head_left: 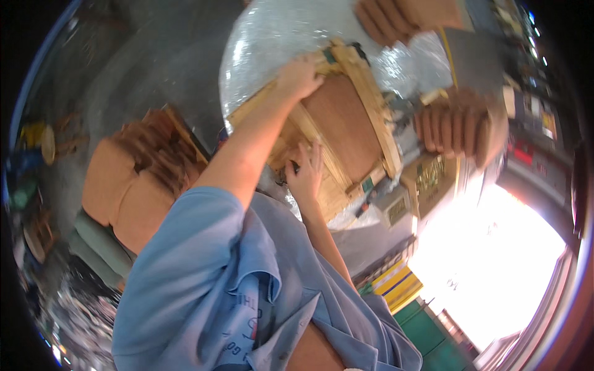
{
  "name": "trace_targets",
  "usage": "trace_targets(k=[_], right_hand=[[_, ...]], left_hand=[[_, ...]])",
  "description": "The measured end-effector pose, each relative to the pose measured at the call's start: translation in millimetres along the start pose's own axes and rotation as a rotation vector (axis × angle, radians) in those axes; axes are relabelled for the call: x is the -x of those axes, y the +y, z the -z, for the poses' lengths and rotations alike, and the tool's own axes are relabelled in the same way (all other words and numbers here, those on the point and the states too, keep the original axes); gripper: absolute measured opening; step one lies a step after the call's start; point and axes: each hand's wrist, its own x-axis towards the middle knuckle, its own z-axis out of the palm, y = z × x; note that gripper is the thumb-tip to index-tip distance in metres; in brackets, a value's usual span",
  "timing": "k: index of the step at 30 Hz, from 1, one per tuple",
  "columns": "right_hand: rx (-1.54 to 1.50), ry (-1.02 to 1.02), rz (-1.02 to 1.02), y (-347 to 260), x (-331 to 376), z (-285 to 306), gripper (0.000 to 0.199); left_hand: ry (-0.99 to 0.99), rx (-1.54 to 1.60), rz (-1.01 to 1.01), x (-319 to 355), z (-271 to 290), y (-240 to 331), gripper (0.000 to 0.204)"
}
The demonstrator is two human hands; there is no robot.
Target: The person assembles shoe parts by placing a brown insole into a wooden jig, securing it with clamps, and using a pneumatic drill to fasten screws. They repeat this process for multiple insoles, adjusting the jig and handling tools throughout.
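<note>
A wooden frame (365,102) with a brown panel (349,127) set into it lies tilted on a round surface wrapped in clear plastic (247,52). My left hand (300,77) reaches across to the frame's far left part, its fingers bent over the wooden rail there. Closer to me, my right hand (307,173) rests on the light wood at the near side, fingers stretched and apart. A small dark spot shows beside its thumb; whether it is a hole or an object I cannot tell.
Brown ribbed upholstered pieces stand at the left (133,185), at the right (461,130) and at the top (408,18). An open cardboard box (430,179) is right of the frame. Beyond it are a yellow crate (399,287) and a bright doorway (495,260).
</note>
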Motion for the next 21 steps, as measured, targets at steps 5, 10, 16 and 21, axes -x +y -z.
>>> trace_targets(k=[5, 10, 16, 21], right_hand=[[-0.148, 0.049, -0.189, -19.4, 12.7, 3.7, 0.051], [-0.171, 0.159, -0.202, -23.1, 25.7, -4.9, 0.037], [-0.508, 0.08, -0.639, -38.9, 31.9, 12.0, 0.014], [-0.647, 0.142, -0.478, -42.1, 64.9, 0.5, 0.014]], left_hand=[[-0.035, -0.029, -0.047, -8.2, -13.1, -5.3, 0.069], [-0.04, -0.016, -0.068, -11.4, -11.5, 1.9, 0.063], [-0.022, -0.058, -0.155, -17.5, -25.4, -10.0, 0.064], [-0.037, -0.04, -0.137, -16.6, -22.9, -6.3, 0.063]])
